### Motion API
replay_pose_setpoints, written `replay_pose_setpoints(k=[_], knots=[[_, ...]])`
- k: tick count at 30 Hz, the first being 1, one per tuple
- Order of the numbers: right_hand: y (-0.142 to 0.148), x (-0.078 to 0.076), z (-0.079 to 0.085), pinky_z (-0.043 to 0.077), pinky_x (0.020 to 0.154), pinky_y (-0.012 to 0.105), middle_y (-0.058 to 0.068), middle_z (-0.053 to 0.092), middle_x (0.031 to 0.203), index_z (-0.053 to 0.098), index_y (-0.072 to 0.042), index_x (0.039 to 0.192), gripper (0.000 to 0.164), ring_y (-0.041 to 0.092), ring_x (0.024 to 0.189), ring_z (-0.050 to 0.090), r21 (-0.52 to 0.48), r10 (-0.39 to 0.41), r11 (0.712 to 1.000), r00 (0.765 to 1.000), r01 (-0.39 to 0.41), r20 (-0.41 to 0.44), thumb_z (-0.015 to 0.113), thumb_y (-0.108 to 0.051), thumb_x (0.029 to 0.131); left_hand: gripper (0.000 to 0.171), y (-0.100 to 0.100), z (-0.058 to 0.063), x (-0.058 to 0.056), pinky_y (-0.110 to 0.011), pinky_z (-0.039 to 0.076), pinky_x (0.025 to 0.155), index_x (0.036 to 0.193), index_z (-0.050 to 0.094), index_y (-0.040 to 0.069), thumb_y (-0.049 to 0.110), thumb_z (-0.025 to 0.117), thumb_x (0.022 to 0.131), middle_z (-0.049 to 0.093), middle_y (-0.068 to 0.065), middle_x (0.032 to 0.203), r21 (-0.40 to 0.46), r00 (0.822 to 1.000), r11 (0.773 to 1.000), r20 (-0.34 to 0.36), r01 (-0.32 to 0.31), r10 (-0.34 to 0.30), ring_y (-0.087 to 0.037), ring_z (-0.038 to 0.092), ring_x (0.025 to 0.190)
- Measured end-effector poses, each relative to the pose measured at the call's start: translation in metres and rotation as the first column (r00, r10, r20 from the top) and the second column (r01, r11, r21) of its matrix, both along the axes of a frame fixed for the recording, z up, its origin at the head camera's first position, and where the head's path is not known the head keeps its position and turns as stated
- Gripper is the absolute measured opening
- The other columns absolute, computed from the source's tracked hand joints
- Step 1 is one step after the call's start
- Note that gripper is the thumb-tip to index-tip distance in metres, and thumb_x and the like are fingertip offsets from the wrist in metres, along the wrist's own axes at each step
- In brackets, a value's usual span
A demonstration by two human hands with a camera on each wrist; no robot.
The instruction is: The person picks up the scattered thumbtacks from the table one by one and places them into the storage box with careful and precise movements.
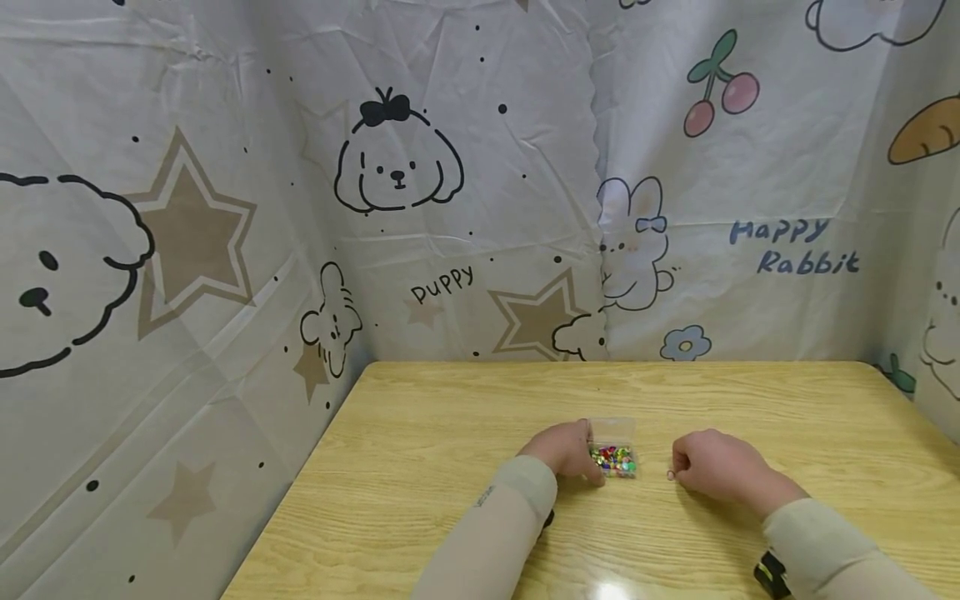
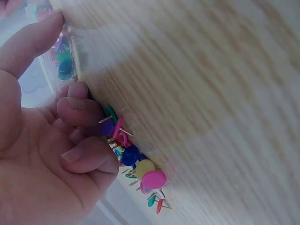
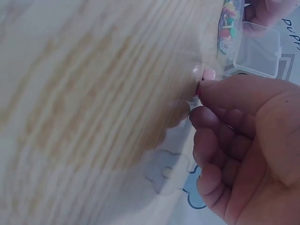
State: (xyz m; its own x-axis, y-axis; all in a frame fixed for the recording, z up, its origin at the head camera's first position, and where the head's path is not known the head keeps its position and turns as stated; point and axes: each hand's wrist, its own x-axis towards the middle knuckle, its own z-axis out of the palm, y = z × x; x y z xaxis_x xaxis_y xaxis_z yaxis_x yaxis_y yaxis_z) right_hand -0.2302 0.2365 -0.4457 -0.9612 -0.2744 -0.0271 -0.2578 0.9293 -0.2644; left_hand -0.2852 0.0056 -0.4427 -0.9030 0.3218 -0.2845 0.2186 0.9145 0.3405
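Nearest the front edge of the wooden table (image 1: 420, 433), two forearms in beige sleeves (image 1: 480, 542) are seen reaching in, and a dark strap (image 1: 771, 575) is worn at the right wrist. Slightly farther in, toward the middle of the table, the right hand (image 1: 712, 467) is rested on the wood with its fingers curled and thumb and forefinger pinched together; something small and pale is seen at the fingertips (image 3: 201, 89), probably a single pushpin (image 3: 208, 73), though it is too blurred to be told for certain. Just beside it, toward the left edge, the left hand (image 1: 562, 450) is curled against the side of a small clear plastic box (image 1: 613, 454), which is held steady; its lid (image 3: 258, 49) is seen open in the right wrist view. A heap of coloured pushpins (image 2: 133, 159) is gathered against the left fingers (image 2: 79, 105), several with their points turned outward. A prick to a fingertip could be caused by those bare points if the hand is closed tighter, and the pins could be scattered if the light box is nudged. Beyond the far edge, a printed cartoon cloth (image 1: 465, 167) is hung as a backdrop.
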Motion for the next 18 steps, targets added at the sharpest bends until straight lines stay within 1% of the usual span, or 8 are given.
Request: replay_pose_setpoints(k=[9,16,18], knots=[[0.0009,-0.0016,-0.0020,0.036,0.052,0.033,-0.007,0.049,0.060,0.053,-0.022,0.066,0.021,0.012,0.056,0.043,0.007,-0.002,1.000,1.000,0.002,-0.015,0.068,-0.016,0.080,0.047,0.0005,0.0009,0.0007,-0.033,0.045,0.063,0.098,0.053,0.024,0.038,0.085,0.067,0.055,0.007,0.084,-0.006,1.000,1.000,0.001,0.001,-0.001,-0.014,0.049,0.071],[-0.0002,-0.0045,-0.0029,0.037,0.053,0.033,-0.006,0.049,0.061,0.053,-0.021,0.067,0.024,0.012,0.057,0.043,0.010,-0.002,1.000,0.999,0.002,-0.040,0.071,-0.024,0.082,0.049,0.0008,0.0018,0.0012,-0.033,0.045,0.064,0.100,0.053,0.024,0.038,0.085,0.067,0.056,0.007,0.085,-0.008,1.000,1.000,-0.006,0.004,-0.004,-0.014,0.049,0.071],[-0.0008,-0.0056,-0.0029,0.038,0.054,0.033,-0.007,0.049,0.062,0.053,-0.022,0.067,0.023,0.011,0.057,0.043,0.012,0.002,1.000,0.999,-0.001,-0.049,0.071,-0.024,0.082,0.049,0.0007,0.0019,0.0011,-0.032,0.045,0.064,0.100,0.053,0.024,0.038,0.085,0.067,0.056,0.007,0.085,-0.009,1.000,1.000,-0.008,0.004,-0.004,-0.014,0.049,0.071]])
